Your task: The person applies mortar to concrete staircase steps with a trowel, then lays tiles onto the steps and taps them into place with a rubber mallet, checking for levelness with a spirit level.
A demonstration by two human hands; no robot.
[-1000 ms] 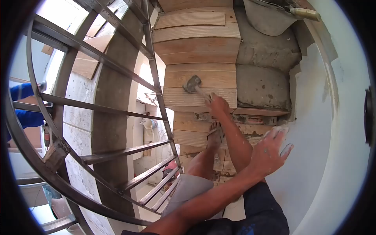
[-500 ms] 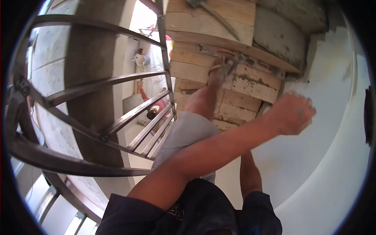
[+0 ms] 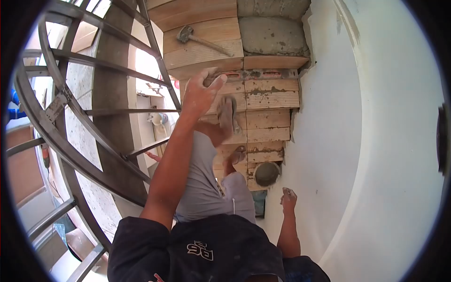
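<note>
My left hand (image 3: 203, 92) reaches over the tiled stairs, thumb spread away from the bent fingers, holding nothing. Its fingertips overlap the near end of a cement-smeared bar (image 3: 256, 74) with reddish slots, lying along a step like a spirit level. Lower down, beside the white wall, hangs my right hand (image 3: 289, 197); its fingers are curled in and nothing shows in them. A hammer (image 3: 202, 40) with a wooden handle rests on a higher step.
A metal railing (image 3: 117, 63) runs along the left over a drop to a lower floor. Wood-look tiles (image 3: 268, 120) with mortar smears cover the steps. A round bucket of mortar (image 3: 267, 174) stands near the white wall (image 3: 324, 155). A bare concrete step (image 3: 272, 37) is above.
My left hand has swung from the right, near the wall, across to the bar on the left. My right hand has come into view. My feet have shifted on the steps, and the camera has turned.
</note>
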